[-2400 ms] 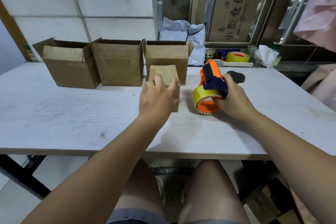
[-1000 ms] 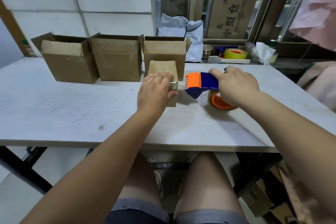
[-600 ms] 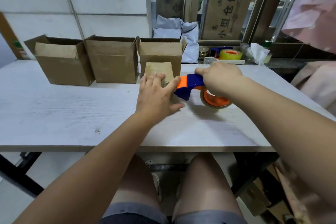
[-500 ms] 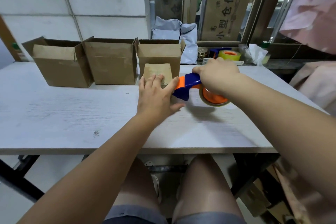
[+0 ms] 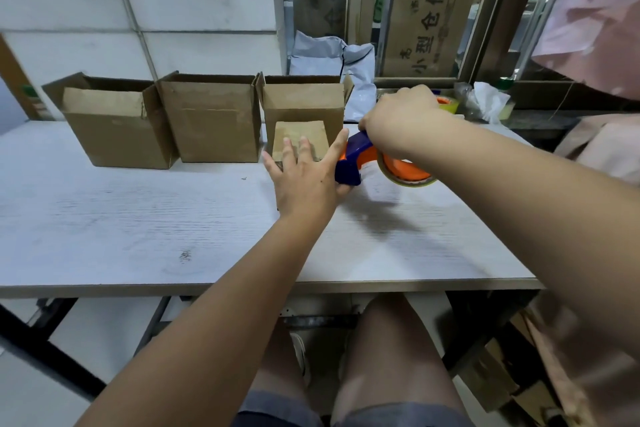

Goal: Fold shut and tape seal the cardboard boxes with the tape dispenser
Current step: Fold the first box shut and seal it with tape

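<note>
**Small box pinned flat, dispenser at its right side**

The small closed box (image 5: 299,135) sits just above frame centre on the white bench (image 5: 138,218). It is plain brown with its top flaps down. The left grip (image 5: 304,180) lies on it with fingers straight and spread, covering its near side. To its right in the frame, the right grip (image 5: 401,118) is curled round the handle of the orange-and-blue tape dispenser (image 5: 356,159). The dispenser's blue nose meets the left thumb; whether it touches the box is hidden. Behind stand three open boxes (image 5: 211,125) in a row, the rightmost directly behind the small one. A spare tape roll (image 5: 448,104) peeks past the right knuckles.
</note>
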`<state>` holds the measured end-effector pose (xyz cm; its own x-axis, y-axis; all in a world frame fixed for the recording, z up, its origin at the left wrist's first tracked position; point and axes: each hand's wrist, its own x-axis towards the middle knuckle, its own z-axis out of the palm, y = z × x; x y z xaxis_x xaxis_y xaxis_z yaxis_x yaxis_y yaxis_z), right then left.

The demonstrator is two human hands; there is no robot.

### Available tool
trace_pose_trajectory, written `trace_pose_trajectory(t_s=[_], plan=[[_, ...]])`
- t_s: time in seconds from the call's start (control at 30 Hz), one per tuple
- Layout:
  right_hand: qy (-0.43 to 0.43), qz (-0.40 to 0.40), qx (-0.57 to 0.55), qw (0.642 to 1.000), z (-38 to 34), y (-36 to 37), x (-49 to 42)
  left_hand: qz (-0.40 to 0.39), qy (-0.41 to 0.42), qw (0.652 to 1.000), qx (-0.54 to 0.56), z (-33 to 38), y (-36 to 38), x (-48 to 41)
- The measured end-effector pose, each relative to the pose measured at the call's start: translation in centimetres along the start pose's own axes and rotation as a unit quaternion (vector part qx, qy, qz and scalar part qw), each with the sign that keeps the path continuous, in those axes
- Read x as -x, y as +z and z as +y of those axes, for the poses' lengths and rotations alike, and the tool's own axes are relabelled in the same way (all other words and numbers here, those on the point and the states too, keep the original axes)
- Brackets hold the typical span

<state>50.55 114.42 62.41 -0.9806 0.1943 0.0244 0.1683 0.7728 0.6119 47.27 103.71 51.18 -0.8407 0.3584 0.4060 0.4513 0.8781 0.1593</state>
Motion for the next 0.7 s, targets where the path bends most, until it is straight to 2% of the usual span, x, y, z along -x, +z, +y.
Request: trace_pose_trajectory(t_s=[0.27, 0.43, 0.53, 0.7], plan=[[-0.016, -0.033, -0.031, 0.999, 0.4, 0.0, -0.8, -0.042, 0.008, 0.998, 0.049, -0.2, -0.8, -0.5], [-0.052, -0.083, -0.059, 0.993, 0.0, 2.5, -2.1, -0.077, 0.058, 0.995, -0.023, -0.4, -0.6, -0.4], [-0.097, -0.094, -0.059, 0.989, 0.3, 3.5, -2.4, -0.08, 0.064, 0.994, -0.033, -0.5, -0.2, -0.4], [-0.123, -0.133, -0.069, 0.981, 0.6, 4.2, -2.6, -0.105, 0.071, 0.991, -0.052, -0.3, -0.3, -0.5]])
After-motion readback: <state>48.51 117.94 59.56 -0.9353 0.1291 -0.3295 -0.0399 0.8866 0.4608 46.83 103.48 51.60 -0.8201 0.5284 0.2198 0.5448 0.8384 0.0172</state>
